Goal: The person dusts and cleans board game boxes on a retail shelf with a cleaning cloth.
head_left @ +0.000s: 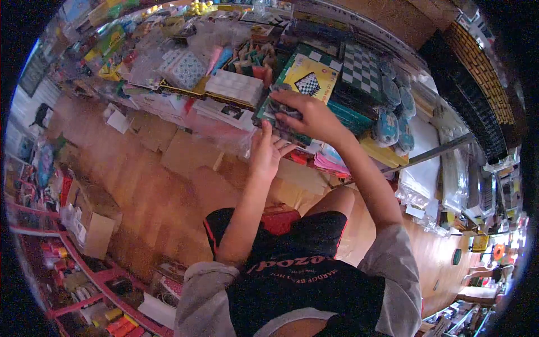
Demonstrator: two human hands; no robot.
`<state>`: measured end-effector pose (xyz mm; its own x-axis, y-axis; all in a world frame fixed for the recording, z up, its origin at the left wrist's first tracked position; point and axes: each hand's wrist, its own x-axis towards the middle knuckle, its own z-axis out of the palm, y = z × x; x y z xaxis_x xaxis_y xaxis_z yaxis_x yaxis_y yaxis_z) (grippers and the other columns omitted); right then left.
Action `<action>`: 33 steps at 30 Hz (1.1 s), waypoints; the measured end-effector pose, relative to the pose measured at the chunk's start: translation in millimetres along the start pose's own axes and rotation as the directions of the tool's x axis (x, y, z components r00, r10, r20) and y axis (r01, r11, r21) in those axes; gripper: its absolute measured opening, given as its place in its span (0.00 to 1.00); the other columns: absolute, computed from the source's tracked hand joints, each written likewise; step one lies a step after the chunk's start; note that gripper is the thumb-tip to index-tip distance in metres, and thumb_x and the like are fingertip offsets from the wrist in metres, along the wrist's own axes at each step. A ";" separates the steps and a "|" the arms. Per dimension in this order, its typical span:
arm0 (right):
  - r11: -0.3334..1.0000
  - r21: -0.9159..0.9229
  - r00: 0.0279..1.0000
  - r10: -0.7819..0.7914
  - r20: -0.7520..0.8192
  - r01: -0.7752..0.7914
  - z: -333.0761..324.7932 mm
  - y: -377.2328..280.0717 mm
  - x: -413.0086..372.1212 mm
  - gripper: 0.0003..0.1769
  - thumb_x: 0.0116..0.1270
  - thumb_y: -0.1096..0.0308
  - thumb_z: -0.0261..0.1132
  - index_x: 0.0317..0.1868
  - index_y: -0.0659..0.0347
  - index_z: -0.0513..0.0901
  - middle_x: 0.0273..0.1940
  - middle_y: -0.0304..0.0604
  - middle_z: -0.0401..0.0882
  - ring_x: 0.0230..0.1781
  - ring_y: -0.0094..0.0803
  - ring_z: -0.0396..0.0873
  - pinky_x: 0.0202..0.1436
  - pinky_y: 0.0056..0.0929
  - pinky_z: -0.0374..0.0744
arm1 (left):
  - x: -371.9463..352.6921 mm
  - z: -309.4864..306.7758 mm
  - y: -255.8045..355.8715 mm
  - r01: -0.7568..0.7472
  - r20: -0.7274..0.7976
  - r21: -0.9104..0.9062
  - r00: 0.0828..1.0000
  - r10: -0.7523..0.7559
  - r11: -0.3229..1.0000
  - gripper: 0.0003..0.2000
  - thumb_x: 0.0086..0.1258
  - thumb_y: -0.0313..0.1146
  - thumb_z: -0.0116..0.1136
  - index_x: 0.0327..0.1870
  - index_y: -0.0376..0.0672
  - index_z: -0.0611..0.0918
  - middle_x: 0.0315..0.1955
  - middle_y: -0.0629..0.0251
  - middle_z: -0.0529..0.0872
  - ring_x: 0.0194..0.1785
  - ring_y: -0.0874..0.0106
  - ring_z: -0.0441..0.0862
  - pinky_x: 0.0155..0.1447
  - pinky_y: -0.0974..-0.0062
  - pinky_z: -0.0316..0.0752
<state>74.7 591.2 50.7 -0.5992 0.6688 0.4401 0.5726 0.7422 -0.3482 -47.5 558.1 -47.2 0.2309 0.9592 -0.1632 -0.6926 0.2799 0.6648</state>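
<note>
Head view: right hand [311,115] grips the dark game box [268,114] among shelved chess sets [311,78], left hand [266,150] splayed open just beneath.

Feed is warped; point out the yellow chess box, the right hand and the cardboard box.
yellow chess box [310,78], head view, middle of its lid
right hand [309,115], head view, back of the hand
cardboard box [100,233], head view, its open flap
</note>
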 end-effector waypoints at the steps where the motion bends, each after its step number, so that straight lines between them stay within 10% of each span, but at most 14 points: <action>1: 1.000 -0.018 1.000 0.020 -0.009 -0.021 -0.6 3.2 2.8 0.22 0.55 0.63 0.59 0.51 0.59 0.70 0.49 0.52 0.70 0.50 0.45 0.69 0.54 0.35 0.67 | 2.0 -2.4 -3.3 0.009 0.003 -0.006 1.000 -0.009 1.000 0.31 0.59 0.58 0.41 0.56 0.43 0.59 0.51 0.56 0.66 0.53 0.63 0.68 0.53 0.63 0.67; 8: 0.961 -0.275 0.994 -0.064 -0.093 0.036 -3.6 53.5 26.5 0.21 0.56 0.60 0.57 0.50 0.59 0.71 0.49 0.50 0.71 0.51 0.44 0.68 0.53 0.35 0.67 | 2.8 -10.2 -9.8 -0.002 0.059 -0.205 0.998 0.014 0.979 0.29 0.58 0.51 0.50 0.55 0.44 0.58 0.52 0.53 0.64 0.55 0.56 0.65 0.52 0.56 0.68; 15: 0.840 -0.380 0.915 0.300 -0.271 -0.388 -29.3 109.7 53.4 0.21 0.57 0.55 0.55 0.47 0.57 0.72 0.41 0.53 0.74 0.42 0.48 0.73 0.46 0.37 0.70 | -1.8 -3.0 -0.5 -0.033 0.086 -0.143 0.995 0.046 0.989 0.29 0.59 0.51 0.50 0.54 0.42 0.59 0.51 0.56 0.66 0.52 0.58 0.68 0.51 0.57 0.69; 22: 0.861 -0.314 0.911 0.335 -0.241 -0.400 -16.9 67.6 51.5 0.20 0.57 0.57 0.54 0.48 0.56 0.72 0.39 0.54 0.75 0.42 0.47 0.73 0.47 0.37 0.70 | -5.1 5.7 -1.8 -0.050 0.020 -0.127 0.998 0.052 0.991 0.28 0.58 0.51 0.51 0.53 0.42 0.61 0.49 0.57 0.67 0.51 0.59 0.69 0.48 0.60 0.71; 27: 0.995 -0.073 0.996 0.066 -0.063 -0.070 -2.1 14.4 7.5 0.20 0.54 0.63 0.57 0.48 0.59 0.72 0.45 0.51 0.73 0.46 0.46 0.71 0.52 0.36 0.68 | -5.6 11.7 -2.0 -0.061 -0.083 -0.133 0.995 0.050 0.989 0.27 0.57 0.51 0.52 0.49 0.41 0.64 0.47 0.57 0.68 0.48 0.59 0.71 0.47 0.62 0.72; 33: 0.999 -0.033 0.999 0.034 -0.013 -0.034 -10.8 -5.5 -30.5 0.20 0.53 0.67 0.59 0.48 0.60 0.72 0.48 0.50 0.71 0.50 0.44 0.68 0.54 0.35 0.66 | -2.6 2.3 -10.7 -0.048 -0.045 -0.172 0.998 0.041 0.984 0.26 0.58 0.50 0.52 0.50 0.41 0.64 0.48 0.56 0.68 0.51 0.57 0.68 0.50 0.60 0.71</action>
<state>95.9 566.2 48.2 -0.5719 0.6930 0.4389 0.6110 0.7169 -0.3358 -39.1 552.5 -52.2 0.1717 0.9707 -0.1682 -0.8102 0.2363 0.5365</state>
